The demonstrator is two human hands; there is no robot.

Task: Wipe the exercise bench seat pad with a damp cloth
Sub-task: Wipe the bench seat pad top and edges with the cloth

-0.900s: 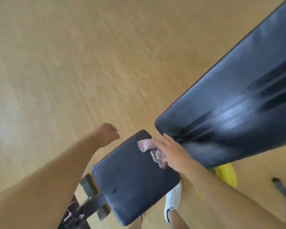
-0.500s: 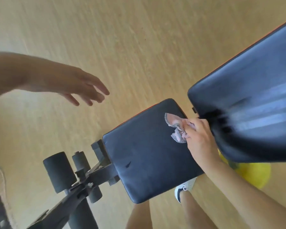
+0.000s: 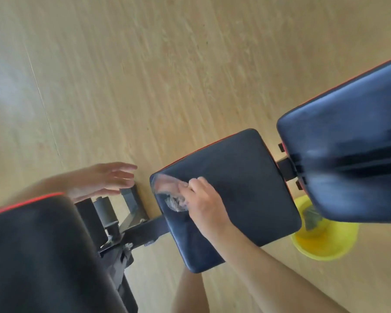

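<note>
Right now I press the crumpled, pale damp cloth (image 3: 171,195) under my closed right hand (image 3: 202,203) at the nine o'clock corner of the dark padded vinyl seat pad (image 3: 242,184), left hand (image 3: 102,179) open and empty, probably for balance.

Seat pad (image 3: 242,181): dark, glossy, rounded-corner rectangle with red piping along far edge, lying flat on bench frame. Cloth (image 3: 171,195): small, pale, crumpled, motion-blurred, lying on pad's narrow end near far corner.
</note>
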